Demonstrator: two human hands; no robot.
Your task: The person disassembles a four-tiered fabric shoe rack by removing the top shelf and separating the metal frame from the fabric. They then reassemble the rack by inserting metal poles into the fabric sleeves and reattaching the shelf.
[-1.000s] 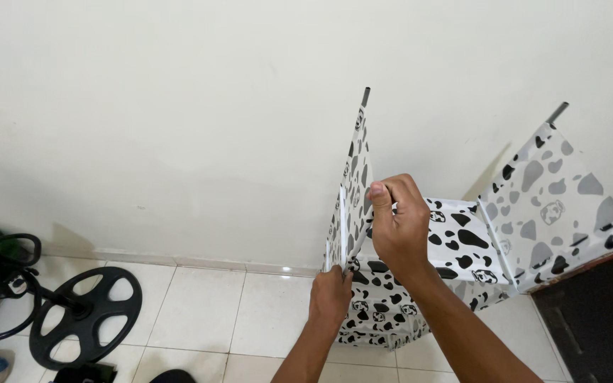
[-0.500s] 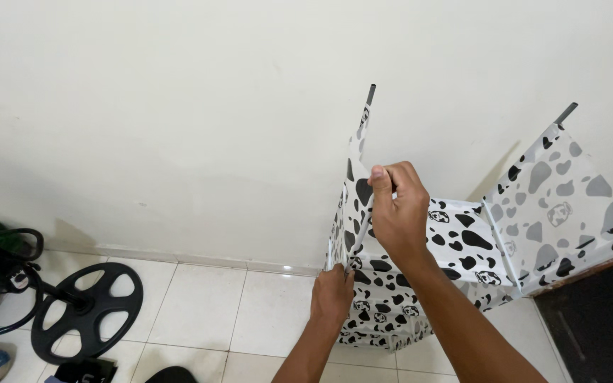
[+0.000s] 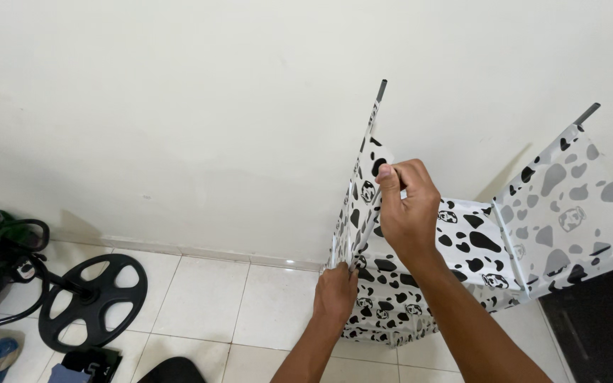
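Right hand (image 3: 407,213) pinches the thin metal rod (image 3: 369,227) and glossy cow-spot fabric panel (image 3: 361,198) of the cloth rack (image 3: 462,241) by the wall. Left hand (image 3: 335,292), fingers curled, grips the rod's lower end; round black spoked base (image 3: 94,301) lies on floor tiles far left

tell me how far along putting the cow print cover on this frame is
Done: the cow-print fabric cover already wraps the lower shelf and right panel. In hand: the right hand and left hand grip its left panel edge. Left: bare pole tips poke above the fabric.

Right hand (image 3: 407,213) higher up cow-print cover (image 3: 363,195)
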